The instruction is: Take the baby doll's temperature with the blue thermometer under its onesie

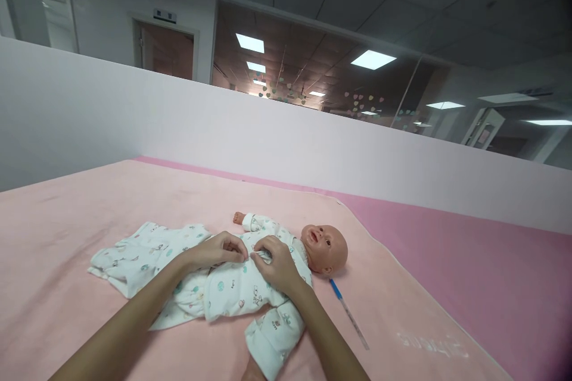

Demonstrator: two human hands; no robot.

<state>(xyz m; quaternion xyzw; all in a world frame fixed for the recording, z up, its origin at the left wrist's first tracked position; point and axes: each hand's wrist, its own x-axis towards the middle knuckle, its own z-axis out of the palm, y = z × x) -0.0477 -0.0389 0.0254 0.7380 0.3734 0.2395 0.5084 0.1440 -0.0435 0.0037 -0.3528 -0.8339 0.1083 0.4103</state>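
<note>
A baby doll point(325, 245) lies on its back on a pale pink blanket point(67, 262), head to the right. It wears a white printed romper point(232, 292). My left hand point(218, 250) and my right hand point(277, 262) meet over the doll's chest. Both have their fingers curled, pinching the front edges of the romper. One of the doll's hands point(239, 218) sticks out of a sleeve on the far side. The romper's legs spread loosely to the left.
A thin blue-tipped thermometer-like stick point(350, 313) lies on the blanket right of the doll. A darker pink sheet point(469, 262) covers the surface to the right. A white partition wall point(223, 131) runs behind.
</note>
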